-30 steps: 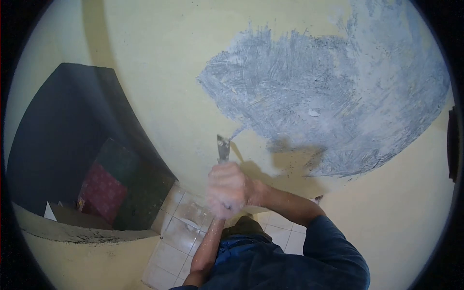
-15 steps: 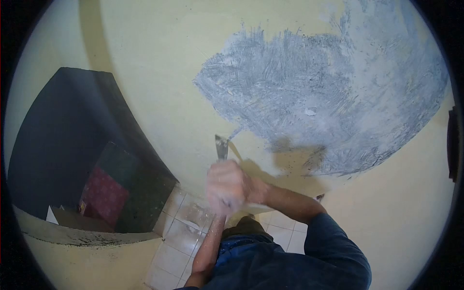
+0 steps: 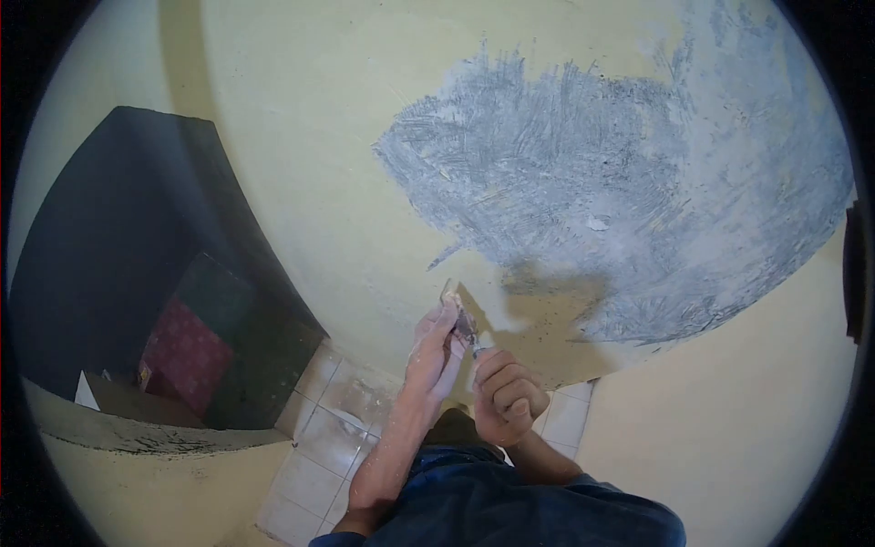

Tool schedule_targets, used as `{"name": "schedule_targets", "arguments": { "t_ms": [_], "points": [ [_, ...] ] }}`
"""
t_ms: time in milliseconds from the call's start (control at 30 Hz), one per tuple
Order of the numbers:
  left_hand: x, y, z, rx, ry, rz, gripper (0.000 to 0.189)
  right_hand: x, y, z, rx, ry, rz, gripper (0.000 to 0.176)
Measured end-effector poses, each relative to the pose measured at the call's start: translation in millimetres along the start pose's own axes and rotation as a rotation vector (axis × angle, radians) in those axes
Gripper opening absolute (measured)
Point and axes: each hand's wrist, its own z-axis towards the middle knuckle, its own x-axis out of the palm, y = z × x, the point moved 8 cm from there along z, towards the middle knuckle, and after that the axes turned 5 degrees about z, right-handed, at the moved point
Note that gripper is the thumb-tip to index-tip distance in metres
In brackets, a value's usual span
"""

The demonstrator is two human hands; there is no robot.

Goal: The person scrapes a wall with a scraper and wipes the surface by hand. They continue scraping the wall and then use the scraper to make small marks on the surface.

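A scraper (image 3: 449,289) with a flat blade points up toward the wall, in front of the chest. My left hand (image 3: 437,345), dusted with white, has its fingers closed round something at the blade and shaft. My right hand (image 3: 509,394) is closed round the lower end of the tool, just to the right. Behind them the pale yellow wall (image 3: 310,182) bears a large scraped grey-white patch (image 3: 547,164). Both hands cast a shadow on the wall below the patch.
A dark opening (image 3: 118,228) at the left shows a red patterned surface (image 3: 187,356) and a white-edged box (image 3: 88,390). Dusty floor tiles (image 3: 333,447) lie below. A dark object (image 3: 855,273) stands at the far right edge.
Both hands were stacked together below the blade. Now my left hand is up at the blade and my right hand has shifted right and down, its fingers visible round the tool's end.
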Motion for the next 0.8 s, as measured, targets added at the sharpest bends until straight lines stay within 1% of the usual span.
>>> {"name": "schedule_targets", "arguments": {
  "t_ms": [33,100,133,167,200,267,333,367,467,533,567,767,800],
  "points": [
    [6.4,3.8,4.2,-0.031,0.021,-0.068,0.019,0.5,2.8,-1.9,-0.008,0.044,-0.132,0.033],
    [7.8,12.2,18.6,-0.058,0.083,-0.091,0.018,-2.7,5.6,7.6,0.092,0.098,-0.495,0.024],
    [10.0,14.9,23.5,-0.074,0.114,-0.102,0.018,-8.4,3.0,8.7,0.198,0.093,-0.563,0.023],
    [9.9,15.0,27.4,-0.066,0.075,-0.101,0.019,-14.2,0.5,8.9,0.305,0.096,-0.632,0.026],
    [15.6,10.5,29.2,-0.058,0.036,-0.102,0.019,-22.4,-5.9,3.5,0.465,0.070,-0.584,0.032],
    [19.8,7.9,32.3,-0.050,-0.011,-0.103,0.020,-30.5,-20.2,-4.5,0.805,0.081,-0.406,0.043],
    [21.7,7.4,36.0,-0.046,-0.027,-0.099,0.022,-23.9,-32.3,-10.1,1.152,0.152,-0.135,0.050],
    [22.6,6.4,37.7,-0.038,-0.043,-0.087,0.023,-24.8,-37.3,-11.3,1.214,0.124,-0.226,0.047],
    [19.3,1.2,38.3,-0.006,-0.083,-0.044,0.024,-27.8,-46.2,-8.5,1.153,0.139,-0.447,0.043],
    [18.4,-8.0,41.2,0.037,-0.079,-0.017,0.025,-22.8,-49.0,-0.7,0.995,0.224,-0.595,0.042],
    [18.8,-9.6,41.1,0.024,-0.083,-0.008,0.025,-20.4,-48.9,3.6,0.912,0.267,-0.668,0.042],
    [19.2,-21.1,43.1,-0.021,-0.122,-0.009,0.026,-0.2,-49.5,13.5,0.927,0.324,-0.655,0.049],
    [18.1,-24.2,43.2,-0.032,-0.129,-0.026,0.025,1.2,-52.1,10.6,0.882,0.332,-0.663,0.049]
  ]
}}
